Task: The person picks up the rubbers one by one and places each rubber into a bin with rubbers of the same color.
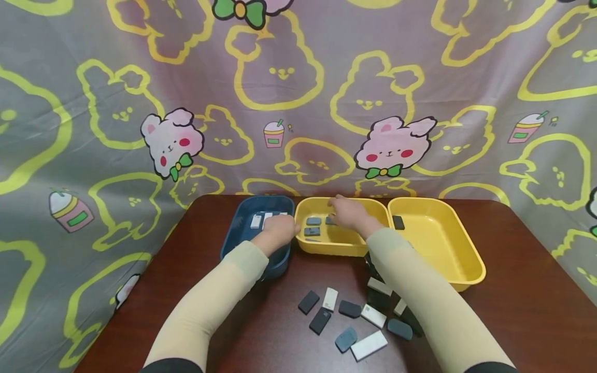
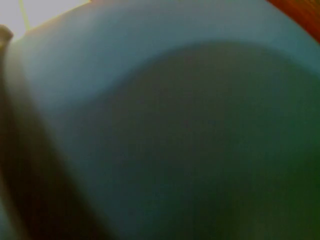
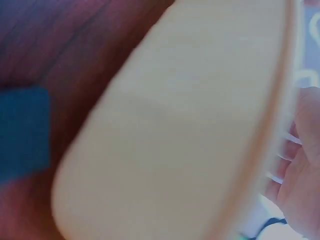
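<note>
My left hand (image 1: 279,229) is lowered over the right side of the blue bin (image 1: 227,239), its fingertips hidden; I cannot tell whether it holds anything. White blocks (image 1: 255,221) lie in that bin, close to the hand. Only the blurred blue wall of the bin (image 2: 165,125) fills most of the left wrist view. My right hand (image 1: 351,212) reaches into the middle yellow bin (image 1: 326,247), fingers extended, beside a grey-blue block (image 1: 330,220). Two more grey-blue blocks (image 1: 313,221) (image 1: 312,231) lie left of it. The right wrist view has the hand (image 3: 300,170) behind the yellow bin wall (image 3: 170,130).
A larger yellow bin (image 1: 459,248) stands at the right with a black block (image 1: 398,223) inside. On the brown table (image 1: 261,331), in front of the bins, are scattered black blocks (image 1: 320,320), white blocks (image 1: 369,345) and grey-blue blocks (image 1: 346,340). The right forearm covers some. A patterned cloth (image 1: 298,119) hangs behind.
</note>
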Motion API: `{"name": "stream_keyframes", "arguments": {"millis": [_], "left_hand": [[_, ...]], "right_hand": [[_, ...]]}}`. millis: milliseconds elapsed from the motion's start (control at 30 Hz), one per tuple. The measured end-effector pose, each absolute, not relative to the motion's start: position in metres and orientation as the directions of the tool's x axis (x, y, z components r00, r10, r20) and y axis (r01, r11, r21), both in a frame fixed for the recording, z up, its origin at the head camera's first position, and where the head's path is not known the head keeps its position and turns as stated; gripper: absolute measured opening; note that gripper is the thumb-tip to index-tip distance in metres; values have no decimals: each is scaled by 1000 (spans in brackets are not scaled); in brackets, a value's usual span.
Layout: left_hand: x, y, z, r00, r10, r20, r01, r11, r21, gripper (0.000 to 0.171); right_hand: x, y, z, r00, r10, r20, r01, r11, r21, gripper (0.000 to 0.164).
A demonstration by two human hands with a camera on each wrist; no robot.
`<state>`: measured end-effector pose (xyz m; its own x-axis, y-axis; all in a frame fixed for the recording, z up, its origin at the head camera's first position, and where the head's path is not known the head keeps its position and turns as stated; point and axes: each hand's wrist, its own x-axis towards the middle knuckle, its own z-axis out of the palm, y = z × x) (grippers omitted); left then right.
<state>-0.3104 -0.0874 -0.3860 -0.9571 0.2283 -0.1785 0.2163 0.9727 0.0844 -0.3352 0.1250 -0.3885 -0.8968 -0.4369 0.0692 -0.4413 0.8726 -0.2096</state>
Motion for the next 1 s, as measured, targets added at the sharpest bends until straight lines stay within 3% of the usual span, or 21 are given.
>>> {"name": "stream_keyframes", "arguments": {"millis": [233,500,767,1000], "left_hand": [[-311,-86,-385,-954,231,-191,217,972,87,36],[-310,-87,-383,-956,224,-192,212,974,83,35],[-310,-88,-385,-960,215,-180,207,976,64,35],[-310,-85,-384,-961,215,-173,208,977,55,34]], "right_hand": [[-309,124,-365,-811,-561,164,-581,804,-125,35],[-270,135,-349,-656,-707,263,-733,680,-1,33],[-236,137,-352,-576,-780,244,-789,609,85,38],[-209,131,-373,-560,-818,129,-823,567,25,23]]}}
